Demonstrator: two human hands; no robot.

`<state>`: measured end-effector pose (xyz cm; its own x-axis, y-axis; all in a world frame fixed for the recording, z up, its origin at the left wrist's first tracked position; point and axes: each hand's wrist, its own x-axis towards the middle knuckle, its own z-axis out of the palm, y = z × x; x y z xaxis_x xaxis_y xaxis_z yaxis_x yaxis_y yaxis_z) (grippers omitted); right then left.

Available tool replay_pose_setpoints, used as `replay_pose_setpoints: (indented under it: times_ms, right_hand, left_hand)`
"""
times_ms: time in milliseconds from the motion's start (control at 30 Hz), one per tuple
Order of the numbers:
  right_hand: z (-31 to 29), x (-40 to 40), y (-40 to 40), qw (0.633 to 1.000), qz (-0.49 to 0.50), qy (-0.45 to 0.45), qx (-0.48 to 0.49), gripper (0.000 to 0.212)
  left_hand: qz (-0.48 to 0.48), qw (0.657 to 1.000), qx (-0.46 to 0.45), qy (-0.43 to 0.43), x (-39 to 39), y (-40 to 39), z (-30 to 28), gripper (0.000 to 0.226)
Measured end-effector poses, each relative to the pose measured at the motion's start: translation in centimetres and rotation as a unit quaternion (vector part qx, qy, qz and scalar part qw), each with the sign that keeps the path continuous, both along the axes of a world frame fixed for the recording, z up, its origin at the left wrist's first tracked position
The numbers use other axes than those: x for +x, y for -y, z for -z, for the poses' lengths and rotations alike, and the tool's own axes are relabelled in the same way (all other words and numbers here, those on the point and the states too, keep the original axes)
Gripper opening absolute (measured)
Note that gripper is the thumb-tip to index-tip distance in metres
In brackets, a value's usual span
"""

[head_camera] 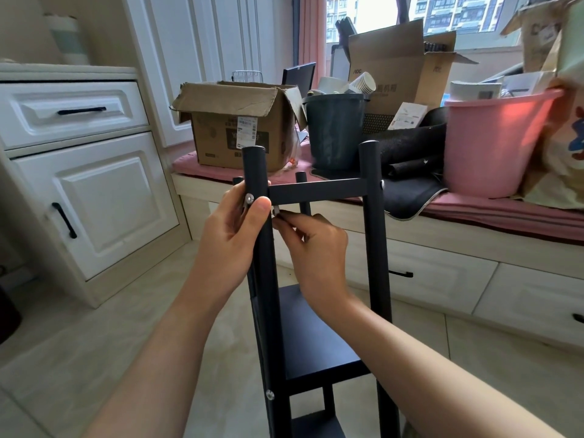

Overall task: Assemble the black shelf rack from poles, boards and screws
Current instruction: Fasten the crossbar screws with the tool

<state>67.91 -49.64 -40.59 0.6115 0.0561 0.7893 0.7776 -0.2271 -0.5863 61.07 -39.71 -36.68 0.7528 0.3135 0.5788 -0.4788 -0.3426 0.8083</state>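
Two bare arms reach up from the bottom edge, and between them stands the black rack (316, 327) on the floor. The left hand (230, 235) wraps its fingers round the near left pole (262, 248), with the thumb (260, 207) pressed on the front, just under a silver screw (250, 197) in the pole's side. The right hand (311, 248) is curled, and its fingertips pinch a small shiny tool (276, 211) right beside that pole, just under the top board (322, 189). It looks like a little key for turning, but it is too small to be sure.

The step looks like fixing the top board to the left pole. To do it well, the left hand should hold the pole straight and tight against the board's end, so the hole lines up. The right hand should turn slowly and stop if it feels stuck, so the thread does not go in crooked.

A lower board (316, 336) sits below the right wrist with another screw (269, 394) under the left arm. The right pole (373, 216) stands past the right hand and seems joined already.
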Motion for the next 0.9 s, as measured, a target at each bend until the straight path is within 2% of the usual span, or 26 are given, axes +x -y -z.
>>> replay_pose_setpoints:
  times_ms: [200,600,800,900]
  right_hand:
    - [0.2,0.4,-0.6,1.000,0.009,0.016,0.013,0.011]
    - [0.1,0.1,-0.5,1.000,-0.022,-0.022,0.001,0.012]
    - [0.0,-0.7,0.6,0.999,0.017,-0.005,-0.045,0.010]
    - [-0.1,-1.0,1.3,0.997,0.008,-0.029,-0.064,0.011]
  left_hand:
    - [0.003,1.000,-0.003,-0.001,0.1,0.0,0.1,0.038]
    - [-0.004,1.000,-0.006,0.000,0.2,0.0,0.0,0.045]
    - [-0.012,1.000,0.000,-0.013,0.0,0.0,-0.1,0.034]
    - [-0.015,1.000,0.001,-0.013,-0.1,-0.1,-0.2,0.032]
